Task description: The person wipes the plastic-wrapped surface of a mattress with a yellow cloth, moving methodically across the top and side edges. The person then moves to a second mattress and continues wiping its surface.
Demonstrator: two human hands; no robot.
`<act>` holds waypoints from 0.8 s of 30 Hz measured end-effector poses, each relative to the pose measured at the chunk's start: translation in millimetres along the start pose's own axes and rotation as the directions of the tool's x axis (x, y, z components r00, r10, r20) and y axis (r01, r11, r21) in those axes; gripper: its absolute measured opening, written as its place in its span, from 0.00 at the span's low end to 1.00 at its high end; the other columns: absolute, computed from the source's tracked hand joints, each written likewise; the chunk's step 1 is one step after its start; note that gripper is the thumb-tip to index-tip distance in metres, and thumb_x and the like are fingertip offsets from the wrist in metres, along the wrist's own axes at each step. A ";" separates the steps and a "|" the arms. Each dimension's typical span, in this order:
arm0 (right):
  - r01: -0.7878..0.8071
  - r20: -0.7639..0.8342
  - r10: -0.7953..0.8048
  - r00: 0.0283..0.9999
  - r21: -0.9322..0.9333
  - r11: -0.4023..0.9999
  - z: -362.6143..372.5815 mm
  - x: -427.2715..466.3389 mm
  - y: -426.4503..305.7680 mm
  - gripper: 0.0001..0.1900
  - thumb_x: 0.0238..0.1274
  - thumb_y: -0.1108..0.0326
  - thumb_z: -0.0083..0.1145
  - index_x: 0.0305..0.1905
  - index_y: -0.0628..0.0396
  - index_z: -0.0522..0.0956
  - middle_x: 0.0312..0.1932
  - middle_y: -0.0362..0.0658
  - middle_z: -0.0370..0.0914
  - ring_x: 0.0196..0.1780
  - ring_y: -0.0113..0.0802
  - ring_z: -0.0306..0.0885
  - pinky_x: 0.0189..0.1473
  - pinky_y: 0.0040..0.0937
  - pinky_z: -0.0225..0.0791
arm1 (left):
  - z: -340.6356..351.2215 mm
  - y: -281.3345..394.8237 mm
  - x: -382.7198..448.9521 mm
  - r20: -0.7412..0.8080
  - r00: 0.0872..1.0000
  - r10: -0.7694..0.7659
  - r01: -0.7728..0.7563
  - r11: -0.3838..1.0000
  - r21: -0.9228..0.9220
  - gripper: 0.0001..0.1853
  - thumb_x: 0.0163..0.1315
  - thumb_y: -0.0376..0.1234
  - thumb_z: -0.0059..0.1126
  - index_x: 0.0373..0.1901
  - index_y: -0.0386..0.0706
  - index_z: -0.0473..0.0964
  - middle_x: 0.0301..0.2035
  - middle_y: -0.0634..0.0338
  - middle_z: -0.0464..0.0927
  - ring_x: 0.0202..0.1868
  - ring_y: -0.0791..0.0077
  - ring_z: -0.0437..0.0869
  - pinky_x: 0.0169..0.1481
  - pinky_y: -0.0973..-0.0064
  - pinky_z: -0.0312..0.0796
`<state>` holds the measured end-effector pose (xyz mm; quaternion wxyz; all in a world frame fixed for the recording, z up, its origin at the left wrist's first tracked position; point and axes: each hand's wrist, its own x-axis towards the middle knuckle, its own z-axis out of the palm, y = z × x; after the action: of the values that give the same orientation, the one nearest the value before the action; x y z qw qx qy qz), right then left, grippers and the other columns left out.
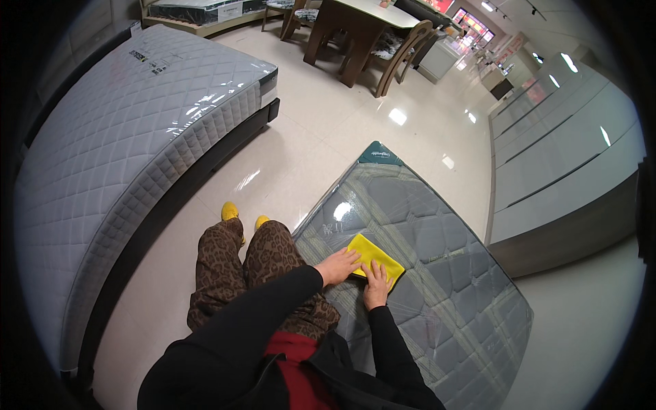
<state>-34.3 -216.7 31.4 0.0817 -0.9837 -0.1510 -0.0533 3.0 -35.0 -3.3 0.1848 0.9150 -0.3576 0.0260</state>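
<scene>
A yellow cloth (378,258) with a dark edge, folded into a rough rectangle, lies on a grey quilted mattress (451,287) covered in clear plastic. My left hand (339,265) rests at the cloth's left side, its fingertips on top of it. On the near edge, my right hand (377,288) lies palm down with its fingers spread over the cloth. Neither hand shows a grip; the undersides of both are hidden. A green corner piece (379,154) with writing marks the mattress's far end. My legs in leopard-print trousers (266,251) are beside its left edge.
Left across the glossy tiled floor (328,123) stands a plastic-wrapped white mattress (138,107) on a dark bed frame (169,205). A glossy panelled cabinet (569,133) flanks the right side. Farther off are a dining table (353,31) and wooden chairs (405,51).
</scene>
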 end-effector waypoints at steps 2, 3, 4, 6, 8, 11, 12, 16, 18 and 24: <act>0.027 -0.038 -0.027 0.999 0.021 0.999 5.5 -6.2 5.8 0.23 0.50 0.78 0.51 0.52 0.43 0.75 0.63 0.40 0.66 0.68 0.46 0.58 0.64 0.65 0.47 | -1.2 3.4 -2.4 -0.055 0.998 0.015 -0.016 0.999 -0.028 0.22 0.56 0.35 0.53 0.53 0.41 0.71 0.56 0.50 0.68 0.62 0.57 0.66 0.67 0.60 0.57; 0.040 -0.057 -0.039 0.998 0.032 0.999 6.9 -10.5 7.8 0.20 0.49 0.77 0.52 0.50 0.46 0.75 0.61 0.40 0.67 0.66 0.46 0.60 0.63 0.64 0.48 | -3.7 4.5 -3.6 -0.082 0.996 0.022 -0.025 0.999 -0.041 0.20 0.56 0.35 0.53 0.51 0.41 0.73 0.54 0.50 0.70 0.60 0.57 0.68 0.65 0.60 0.58; 0.047 -0.066 -0.045 0.997 0.031 0.998 7.7 -14.6 10.4 0.19 0.47 0.77 0.54 0.47 0.47 0.75 0.58 0.41 0.68 0.64 0.45 0.61 0.62 0.60 0.50 | -6.5 5.1 -3.6 -0.054 0.998 0.030 -0.034 0.997 -0.066 0.18 0.54 0.36 0.54 0.48 0.41 0.74 0.51 0.51 0.71 0.57 0.58 0.70 0.63 0.60 0.60; 0.059 -0.079 -0.056 0.995 0.031 0.998 6.0 -23.0 11.1 0.17 0.42 0.76 0.56 0.42 0.51 0.74 0.52 0.42 0.70 0.59 0.44 0.65 0.60 0.51 0.53 | -11.9 9.8 -5.3 0.004 0.999 0.046 -0.045 0.992 -0.120 0.14 0.52 0.36 0.55 0.40 0.42 0.77 0.44 0.54 0.73 0.52 0.59 0.73 0.58 0.61 0.64; 0.062 -0.057 -0.062 0.996 0.011 0.998 -0.4 -32.9 7.8 0.19 0.37 0.77 0.58 0.41 0.52 0.74 0.48 0.43 0.70 0.56 0.45 0.65 0.58 0.47 0.55 | -17.4 15.7 -8.8 0.053 0.994 0.094 -0.087 0.990 -0.112 0.12 0.49 0.37 0.57 0.36 0.43 0.78 0.41 0.57 0.73 0.49 0.61 0.73 0.54 0.62 0.65; 0.057 0.069 -0.054 0.996 -0.046 0.997 -15.0 -51.6 -1.6 0.22 0.33 0.70 0.65 0.42 0.52 0.74 0.49 0.43 0.69 0.56 0.45 0.65 0.56 0.45 0.56 | -29.9 29.0 -15.7 0.145 0.976 0.160 -0.148 0.985 -0.086 0.11 0.47 0.38 0.59 0.32 0.44 0.79 0.40 0.59 0.74 0.48 0.63 0.74 0.50 0.64 0.66; 0.054 0.122 -0.046 0.991 -0.060 0.997 -23.8 -57.8 -7.8 0.22 0.34 0.68 0.67 0.41 0.52 0.74 0.49 0.43 0.69 0.56 0.44 0.65 0.54 0.45 0.56 | -34.5 33.2 -17.3 0.182 0.964 0.193 -0.180 0.980 -0.087 0.12 0.47 0.38 0.59 0.32 0.44 0.79 0.40 0.59 0.74 0.48 0.64 0.74 0.50 0.64 0.66; 0.127 0.180 -0.112 0.977 -0.072 0.989 -22.1 -80.1 -18.2 0.24 0.33 0.62 0.71 0.41 0.54 0.74 0.56 0.46 0.66 0.62 0.46 0.61 0.58 0.51 0.54 | -21.4 36.6 -25.7 0.158 0.928 0.338 -0.326 0.941 -0.093 0.15 0.47 0.40 0.61 0.36 0.44 0.78 0.42 0.59 0.73 0.51 0.64 0.72 0.55 0.60 0.63; 0.120 0.182 -0.115 0.976 -0.017 0.993 -15.6 -91.4 -18.6 0.23 0.35 0.66 0.69 0.41 0.57 0.72 0.65 0.49 0.60 0.69 0.50 0.54 0.66 0.59 0.46 | -27.2 40.2 -22.9 0.218 0.894 0.392 -0.385 0.920 -0.073 0.21 0.47 0.39 0.61 0.44 0.42 0.75 0.49 0.55 0.72 0.59 0.60 0.68 0.66 0.55 0.56; 0.081 0.094 -0.088 0.992 0.078 0.994 9.9 -73.2 -14.3 0.20 0.39 0.75 0.61 0.43 0.60 0.70 0.73 0.49 0.50 0.75 0.52 0.42 0.69 0.66 0.32 | -2.8 28.0 -22.6 0.149 0.958 0.246 -0.242 0.969 -0.043 0.31 0.54 0.34 0.51 0.63 0.39 0.64 0.63 0.52 0.64 0.68 0.57 0.58 0.72 0.56 0.47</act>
<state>-107.3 -222.7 14.3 0.1082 -0.9741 -0.1983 -0.0029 -32.2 -38.4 4.2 0.1632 0.8610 -0.4811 -0.0259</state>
